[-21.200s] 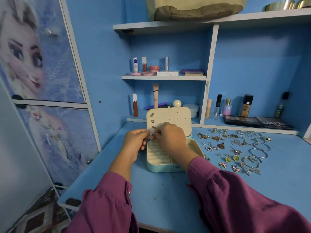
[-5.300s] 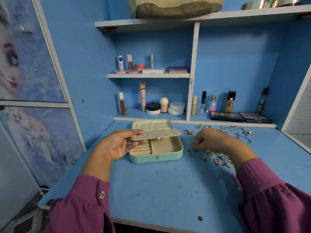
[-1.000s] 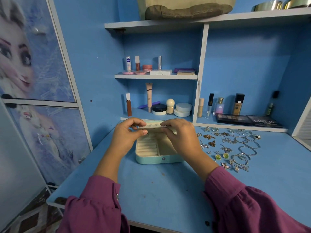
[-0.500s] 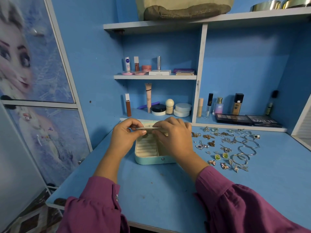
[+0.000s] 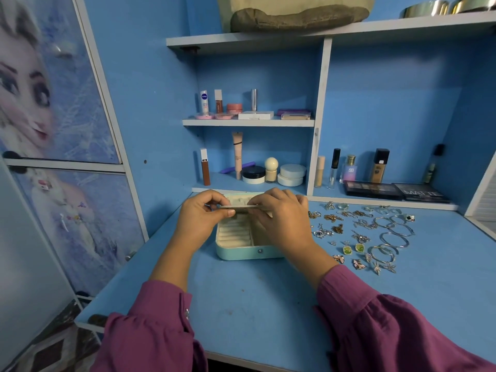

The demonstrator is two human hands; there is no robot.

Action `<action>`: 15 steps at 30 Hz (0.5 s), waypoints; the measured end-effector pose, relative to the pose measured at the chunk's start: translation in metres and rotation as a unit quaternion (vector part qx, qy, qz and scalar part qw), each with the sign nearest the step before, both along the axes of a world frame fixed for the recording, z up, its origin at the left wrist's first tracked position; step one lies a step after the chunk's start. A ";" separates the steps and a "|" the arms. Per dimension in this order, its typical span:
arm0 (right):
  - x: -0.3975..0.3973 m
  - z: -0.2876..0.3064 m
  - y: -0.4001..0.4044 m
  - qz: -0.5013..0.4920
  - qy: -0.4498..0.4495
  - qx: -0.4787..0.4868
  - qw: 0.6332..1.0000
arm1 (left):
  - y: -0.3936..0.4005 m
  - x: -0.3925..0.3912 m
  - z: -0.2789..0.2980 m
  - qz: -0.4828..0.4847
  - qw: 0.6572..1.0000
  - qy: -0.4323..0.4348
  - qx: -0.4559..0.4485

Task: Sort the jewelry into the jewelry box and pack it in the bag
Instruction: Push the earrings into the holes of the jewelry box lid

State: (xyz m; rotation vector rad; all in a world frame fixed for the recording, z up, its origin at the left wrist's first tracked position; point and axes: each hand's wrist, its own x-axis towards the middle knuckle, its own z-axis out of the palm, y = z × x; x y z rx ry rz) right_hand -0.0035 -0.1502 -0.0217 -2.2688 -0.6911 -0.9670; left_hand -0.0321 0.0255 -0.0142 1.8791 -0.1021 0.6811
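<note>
Jewelry box (image 5: 243,241): mint green with a cream lining, lid open, on the blue tabletop (image 5: 268,304) at centre frame, directly beneath both hands.
Left hand (image 5: 200,220): thumb and curled fingers pinch the left end of a thin cream insert panel (image 5: 243,207).
Right hand (image 5: 285,220): fingers curled over the panel's right end, clamped on it from above; this hand hides the box's right side.
Panel position: held flat and level just above the open box, seen edge-on between the two grips.
Box interior: ridged ring rolls on the left, a plain compartment beside them; a small snap stud on the front wall.
Loose jewelry (image 5: 359,234): earrings, rings and silver bangles spread on the tabletop right of the box, near the right hand but apart from it.
Readable writing: "NIVEA" on a white stick (image 5: 204,102) on the middle shelf; "SB" on a small bottle (image 5: 349,169) and "MATTE" on a dark palette (image 5: 421,193), right of centre.
Sleeves: magenta, entering from the bottom of the frame.
Bag (image 5: 295,12): olive and beige fabric, on the top shelf at the upper centre.
</note>
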 end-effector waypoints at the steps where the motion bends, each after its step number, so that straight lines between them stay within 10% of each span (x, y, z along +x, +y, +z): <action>1: 0.000 0.000 -0.004 0.006 0.003 0.001 1.000 | 0.000 -0.001 0.000 -0.003 1.000 0.007 -0.003; 15: 0.018 0.011 -0.061 0.077 0.089 0.052 0.992 | 0.010 -0.001 0.003 -0.020 0.977 0.183 -0.110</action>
